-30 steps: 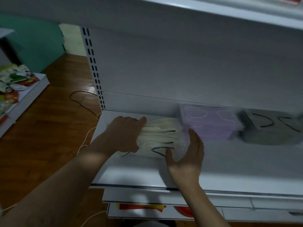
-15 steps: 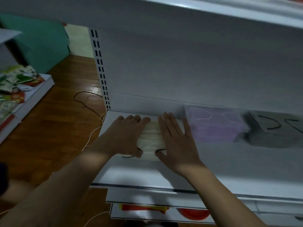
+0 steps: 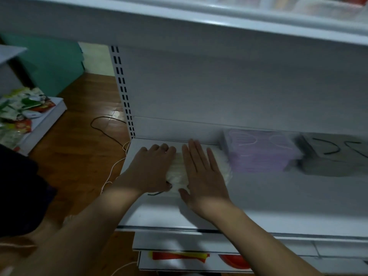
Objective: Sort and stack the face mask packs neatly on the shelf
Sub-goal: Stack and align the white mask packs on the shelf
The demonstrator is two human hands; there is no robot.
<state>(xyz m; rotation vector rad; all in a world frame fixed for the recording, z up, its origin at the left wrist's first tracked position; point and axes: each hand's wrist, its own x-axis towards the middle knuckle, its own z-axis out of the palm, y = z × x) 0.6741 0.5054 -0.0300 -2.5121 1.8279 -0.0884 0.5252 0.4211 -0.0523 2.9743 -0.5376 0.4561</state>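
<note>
Pack of white masks [image 3: 177,174] lies at the left end of the shelf [image 3: 258,198], close to its back edge. The left hand [image 3: 151,170] curls its fingers round the pack's left end, while the right hand [image 3: 201,176] lies flat on top with its fingers straight. A purple pack [image 3: 258,152] sits just beside it on the right and blocks that side. A grey pack [image 3: 328,160] with black loops comes next. Off the shelf's left edge, a black cable [image 3: 103,126] and a white cable [image 3: 113,168] trail over the wooden floor [image 3: 79,156].
</note>
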